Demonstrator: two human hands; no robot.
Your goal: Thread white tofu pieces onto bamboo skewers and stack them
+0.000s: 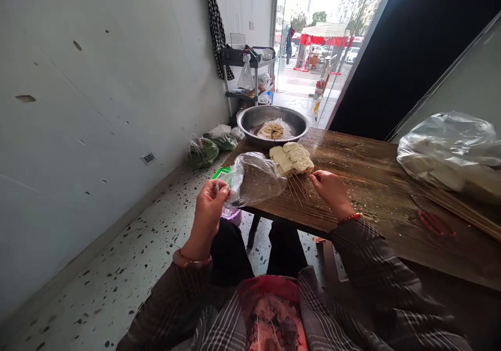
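My left hand (211,202) is closed in a pinch on the rim of a clear plastic bag (260,181), which hangs open over the table's near left edge. Beside the bag lies a stack of pale, folded food pieces on skewers (290,159), probably tofu sheets. Their thin wooden sticks (298,190) point toward me. At the stack's right front corner is my right hand (327,186), thumb and fingertips pressed together. Whatever it grips there, if anything, is too small to make out.
Behind the stack, a large steel basin (274,112) holds more skewered food. On the wooden table (364,184) lie red-handled scissors (436,223), loose skewers (462,205) and a big filled plastic bag (450,150). Bagged greens (202,151) sit by the wall, near a cart (250,65).
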